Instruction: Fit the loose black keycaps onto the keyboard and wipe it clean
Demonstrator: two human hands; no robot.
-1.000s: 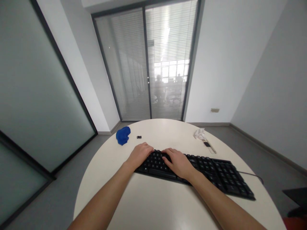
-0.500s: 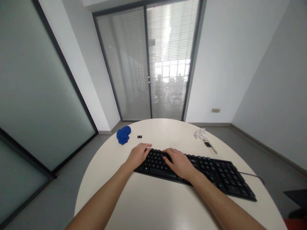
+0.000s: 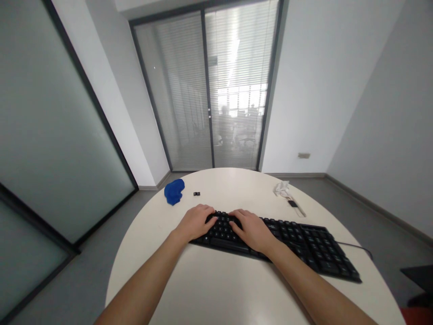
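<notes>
A black keyboard (image 3: 314, 250) lies at a slant across the round table, its cable leaving at the right. Over its left end rests my left hand (image 3: 198, 222), fingers at the far edge and thumb stretched across the keys. My right hand (image 3: 251, 229) lies on the keyboard just right of it, thumb spread from the fingers, which reach to the back rows. Both hands are open and hide the keys beneath them. Beyond my left hand sit two tiny black pieces (image 3: 196, 194), perhaps keycaps, too small to be sure.
The pale round table (image 3: 216, 289) has a blue cloth (image 3: 174, 192) at its far left. At the far right are a white crumpled cloth or tissue (image 3: 282, 188) and a thin tool with a black block (image 3: 293, 204). The cable (image 3: 355, 246) runs off toward the right edge.
My left hand has shifted slightly to the right over the keys, its thumb now extended across them. The right hand and the keyboard look still.
</notes>
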